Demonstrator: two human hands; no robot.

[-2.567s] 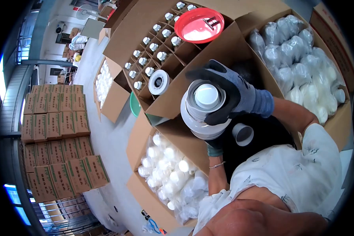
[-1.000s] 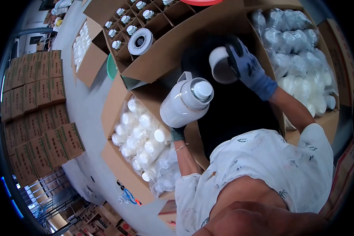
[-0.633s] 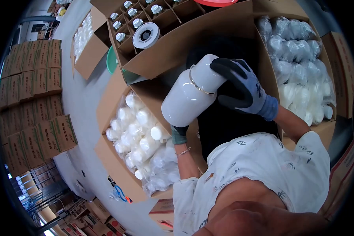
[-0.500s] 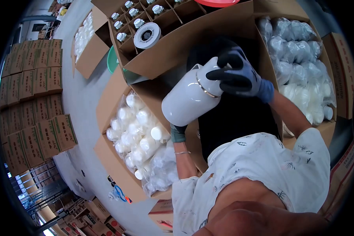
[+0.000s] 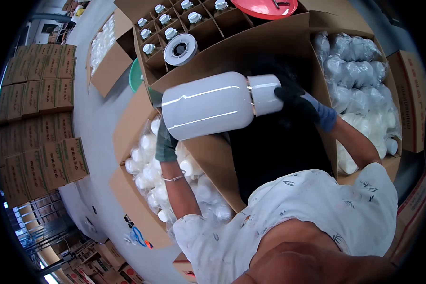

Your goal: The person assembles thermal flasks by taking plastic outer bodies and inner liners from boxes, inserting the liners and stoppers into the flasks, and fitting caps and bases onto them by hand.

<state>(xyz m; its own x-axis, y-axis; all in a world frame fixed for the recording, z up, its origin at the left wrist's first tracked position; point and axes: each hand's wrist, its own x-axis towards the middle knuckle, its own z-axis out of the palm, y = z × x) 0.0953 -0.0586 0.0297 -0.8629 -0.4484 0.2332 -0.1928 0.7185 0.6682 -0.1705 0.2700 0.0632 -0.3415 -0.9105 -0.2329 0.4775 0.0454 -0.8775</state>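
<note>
Bracing white cylindrical flask, prob. for balance: green-gloved L hand at base, grip unclear; grey-gloved R hand curled on white lid.

your head camera looks forward and steeply down, close above your shirt and the divided box, reaching stacked cartons farther off, where detail seems soft.

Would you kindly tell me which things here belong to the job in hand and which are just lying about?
In the job:
white flask, left hand at its base
white cup at the flask's other end, right hand touching it

Apparently lying about:
red dish on the divided carton
green basin
stacked cartons
</note>
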